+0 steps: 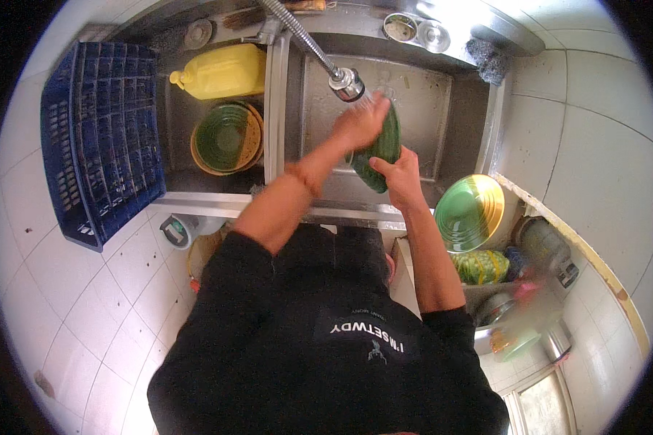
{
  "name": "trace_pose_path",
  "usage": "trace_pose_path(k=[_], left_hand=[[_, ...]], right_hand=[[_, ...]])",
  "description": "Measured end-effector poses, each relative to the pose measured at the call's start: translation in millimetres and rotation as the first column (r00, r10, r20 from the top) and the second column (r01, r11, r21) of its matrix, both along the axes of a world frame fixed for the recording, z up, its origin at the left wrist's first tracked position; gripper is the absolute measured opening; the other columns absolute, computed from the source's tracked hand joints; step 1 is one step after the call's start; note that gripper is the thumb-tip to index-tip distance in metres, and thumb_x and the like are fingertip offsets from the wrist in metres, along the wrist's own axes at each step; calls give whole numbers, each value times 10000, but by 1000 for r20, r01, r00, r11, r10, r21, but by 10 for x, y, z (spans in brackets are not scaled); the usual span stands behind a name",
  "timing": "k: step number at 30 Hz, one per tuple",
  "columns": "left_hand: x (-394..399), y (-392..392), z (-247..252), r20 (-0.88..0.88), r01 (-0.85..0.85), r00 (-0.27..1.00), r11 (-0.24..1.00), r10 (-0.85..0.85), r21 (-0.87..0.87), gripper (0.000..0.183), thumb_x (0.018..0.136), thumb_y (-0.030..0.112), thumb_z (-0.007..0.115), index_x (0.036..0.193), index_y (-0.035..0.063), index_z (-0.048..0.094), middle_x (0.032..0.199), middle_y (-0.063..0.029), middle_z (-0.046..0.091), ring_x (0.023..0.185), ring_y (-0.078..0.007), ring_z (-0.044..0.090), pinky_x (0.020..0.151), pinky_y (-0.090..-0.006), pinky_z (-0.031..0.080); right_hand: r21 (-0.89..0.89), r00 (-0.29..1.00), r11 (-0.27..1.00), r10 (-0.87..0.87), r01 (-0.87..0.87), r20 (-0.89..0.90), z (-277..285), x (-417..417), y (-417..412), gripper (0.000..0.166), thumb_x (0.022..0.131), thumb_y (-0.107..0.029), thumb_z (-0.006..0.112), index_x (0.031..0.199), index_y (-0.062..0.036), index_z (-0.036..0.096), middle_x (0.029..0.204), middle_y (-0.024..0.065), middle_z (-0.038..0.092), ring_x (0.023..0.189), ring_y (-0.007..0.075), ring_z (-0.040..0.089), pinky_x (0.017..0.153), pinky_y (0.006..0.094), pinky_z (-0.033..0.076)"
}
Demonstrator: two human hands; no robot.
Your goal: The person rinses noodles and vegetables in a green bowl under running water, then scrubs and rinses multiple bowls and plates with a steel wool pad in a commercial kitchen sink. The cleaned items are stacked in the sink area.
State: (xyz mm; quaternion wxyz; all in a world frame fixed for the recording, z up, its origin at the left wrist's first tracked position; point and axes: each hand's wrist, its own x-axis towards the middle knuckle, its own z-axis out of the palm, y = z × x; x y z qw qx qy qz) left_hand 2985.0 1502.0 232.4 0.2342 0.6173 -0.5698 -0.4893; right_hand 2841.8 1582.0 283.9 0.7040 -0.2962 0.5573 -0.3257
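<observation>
A dark green dish (385,144), apparently a plate or bowl, is held steeply tilted over the right sink basin (424,119). My right hand (402,176) grips its near right side, the thumb lying over the green surface. My left hand (362,124) is blurred and lies against the upper part of the dish; its fingers are hard to make out. Water runs from the chrome spray head (349,87) onto that hand. Part of the dish is hidden behind my left hand and forearm.
Stacked green-and-yellow bowls (226,138) and a yellow jug (223,72) occupy the left basin. A blue plastic crate (114,136) stands left of it. At right is a green-and-yellow plate (470,213). Steel wool (487,58) and small round containers (400,27) sit on the back ledge.
</observation>
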Motion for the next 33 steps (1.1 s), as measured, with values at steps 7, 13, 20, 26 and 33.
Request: trace_pose_path(k=[7,13,20,26,33], left_hand=[[-46,561,483,-106,-102,993,837,53,-538,262,845,86,717,1096,26,673,1239,-141,627,1159,-372,601,1003,-451,470],[62,622,675,-154,-188,980,843,126,-504,293,769,175,787,1015,55,681,1302,-166,564,1252,-404,524,1096,-540,359],[124,670,683,-99,-62,995,807,4,-588,341,744,137,780,1067,96,679,1332,-180,523,1275,-415,491,1133,-557,306],[48,637,772,-192,-136,980,864,46,-485,313,728,111,775,1029,95,689,1327,-181,517,1265,-403,492,1091,-500,370],[44,644,766,-252,-177,965,884,69,-433,310,740,73,762,1038,81,676,1318,-195,519,1241,-389,519,1032,-451,443]], right_hand=[[25,985,995,-98,95,141,137,-32,7,226,843,50,690,1064,12,659,1003,25,677,892,136,653,777,298,534],[0,965,988,-153,156,214,238,16,130,277,865,-13,726,1132,20,662,1043,42,689,904,132,650,795,306,534],[-22,953,984,-167,178,251,379,19,161,272,874,6,712,1143,17,668,1053,46,700,928,128,654,815,300,535],[-37,963,986,-151,164,225,325,-25,173,265,883,23,693,1147,21,666,1055,37,692,920,123,650,802,288,537],[-42,969,985,-156,167,191,278,0,161,266,885,18,694,1149,16,666,1042,26,687,904,113,639,781,282,537]])
